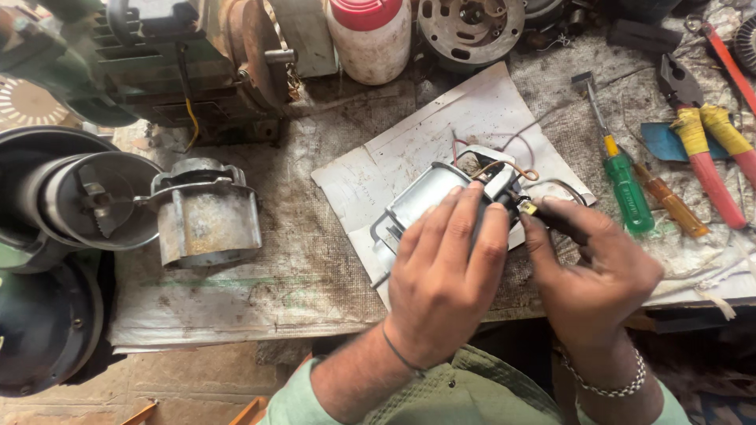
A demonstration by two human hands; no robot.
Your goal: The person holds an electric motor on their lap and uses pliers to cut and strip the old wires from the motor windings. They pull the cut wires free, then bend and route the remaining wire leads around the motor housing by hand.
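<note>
We note the workbench [315, 260], its far left corner taken by a green machine [142, 55]. On white paper [472, 118] near the front edge lies a grey metal motor part [429, 193]. Our left hand [445, 275] clasps it; our right hand [591, 271] pinches a small brass terminal [526, 208] beside it.

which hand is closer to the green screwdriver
Right. The right hand sits just left of the green screwdriver, its fingers close to the handle but apart from it. The left hand lies farther left, on the metal motor part.
</note>
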